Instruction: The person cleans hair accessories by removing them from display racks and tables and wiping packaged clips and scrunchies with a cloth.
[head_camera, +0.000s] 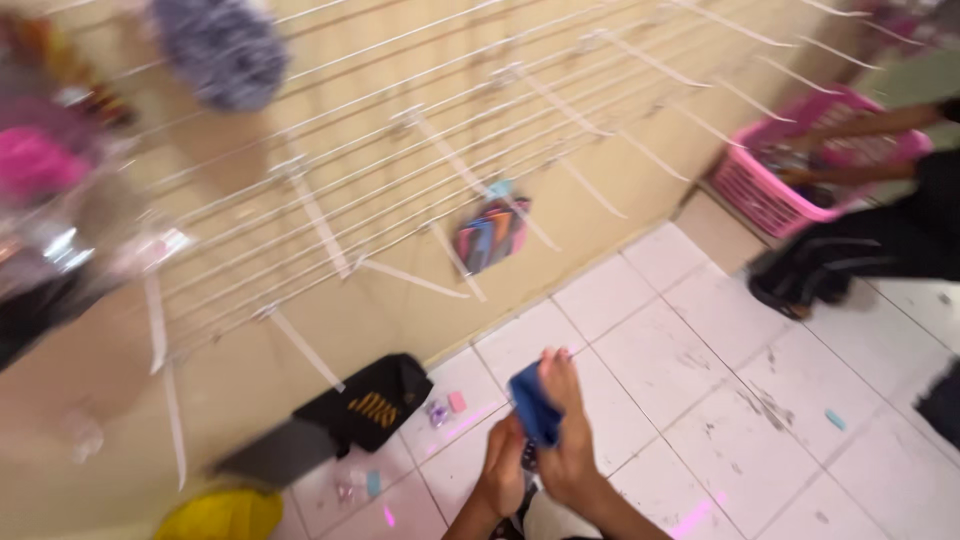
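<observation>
Low in the middle of the head view, my right hand (568, 440) grips a small blue soft item (532, 402), its fingers wrapped around it from the right. My left hand (503, 467) sits just below and to the left, touching the item's lower end. Both hands hover above a white tiled floor (680, 370). The picture is blurred, so what the blue item is stays unclear.
A beige wall with white wire racks and hooks (420, 130) carries a multicoloured packet (492, 234). A black bag (365, 404) and a yellow thing (222, 515) lie at the wall's foot. At right, another person's arms reach into a pink basket (790, 160).
</observation>
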